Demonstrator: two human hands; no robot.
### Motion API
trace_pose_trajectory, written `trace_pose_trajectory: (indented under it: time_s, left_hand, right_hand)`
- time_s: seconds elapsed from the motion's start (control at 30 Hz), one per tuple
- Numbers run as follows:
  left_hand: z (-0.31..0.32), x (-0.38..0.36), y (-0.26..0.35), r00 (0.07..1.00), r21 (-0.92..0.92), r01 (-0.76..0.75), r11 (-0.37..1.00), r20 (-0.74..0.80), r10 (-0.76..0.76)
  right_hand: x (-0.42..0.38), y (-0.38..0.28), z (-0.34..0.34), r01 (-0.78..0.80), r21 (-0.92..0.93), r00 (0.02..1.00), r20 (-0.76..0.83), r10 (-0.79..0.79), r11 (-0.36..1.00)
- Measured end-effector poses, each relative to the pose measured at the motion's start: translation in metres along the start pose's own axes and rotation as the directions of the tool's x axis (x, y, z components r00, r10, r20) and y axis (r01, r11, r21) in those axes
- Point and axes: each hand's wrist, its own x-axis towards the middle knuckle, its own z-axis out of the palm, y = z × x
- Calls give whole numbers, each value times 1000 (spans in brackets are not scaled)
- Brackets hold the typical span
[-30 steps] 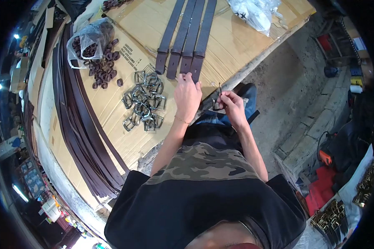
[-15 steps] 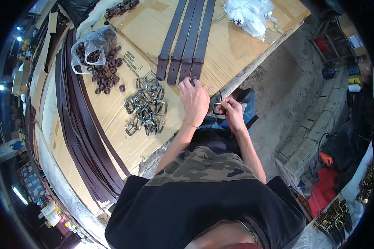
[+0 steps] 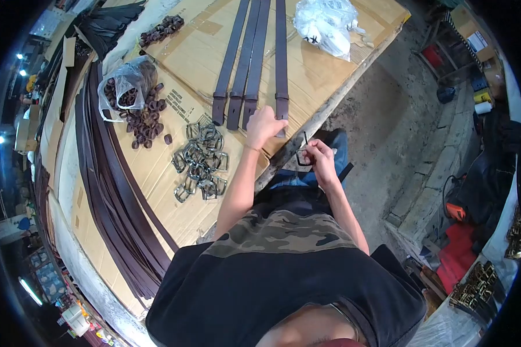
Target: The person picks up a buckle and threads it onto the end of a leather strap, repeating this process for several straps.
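Note:
My left hand [image 3: 264, 126] is over the near ends of the dark brown leather belt straps, fingers spread. Its thumb touches the rightmost strap [image 3: 281, 75], and its fingertips are at the end of the neighbouring strap [image 3: 255, 75]. Two more straps lie to the left, each with a loop near its slotted end. Off the table edge, my right hand [image 3: 323, 161] pinches a dark metal buckle [image 3: 300, 157], its prong sticking up. A pile of similar buckles [image 3: 200, 159] lies on the cardboard left of my left forearm.
Small leather loops [image 3: 145, 124] spill from a clear plastic bag [image 3: 136, 81]. A bundle of long straps [image 3: 107, 191] lies along the left side. A white plastic bag [image 3: 327, 26] sits at the far right of the cardboard-covered table [image 3: 324, 81]. Gold buckles [image 3: 474, 286] are at lower right.
The rightmost strap has shifted right, with a gap between it and the other three. My left hand has spread across that gap. My right hand still holds the buckle, now turned differently.

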Motion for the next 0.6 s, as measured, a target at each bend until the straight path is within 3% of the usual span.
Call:
trace_pose_trajectory:
  time_s: [0.07, 0.1, 0.13, 0.23, 0.33, 0.4, 0.5, 0.57, 0.6]
  left_hand:
    - [6, 14, -7, 958, -484, 23, 875, 261, 119]
    - [10, 12, -9, 940, -704, 93, 704, 294, 171]
    - [13, 10, -11, 937, -701, 89, 707, 299, 179]
    - [3, -13, -4, 871, -898, 336, 283, 410, 269]
    - [17, -17, -11, 859, -892, 303, 335, 408, 310]
    - [17, -24, -9, 876, -868, 302, 394, 415, 244]
    - [23, -29, -10, 928, -864, 221, 452, 329, 175]
    - [28, -30, -9, 949, -881, 68, 468, 202, 243]
    - [30, -30, -10, 949, -882, 67, 467, 201, 243]
  right_hand:
    - [1, 3, 0, 8, -4, 1000, -5, -8, 1000]
    - [2, 5, 0, 23, -33, 1000, 4, -23, 999]
    - [4, 7, 0, 36, -62, 999, 10, -36, 997]
    - [7, 1, 11, 26, -92, 1000, -8, -27, 995]
    - [13, -4, 17, 53, -140, 997, 60, -45, 989]
    - [15, -5, 23, 118, -49, 992, 55, -115, 992]
    - [19, -3, 28, 148, -53, 988, 56, -145, 988]
    - [19, -4, 28, 172, -54, 984, 61, -168, 984]
    - [20, -7, 29, 175, -97, 984, 43, -171, 980]
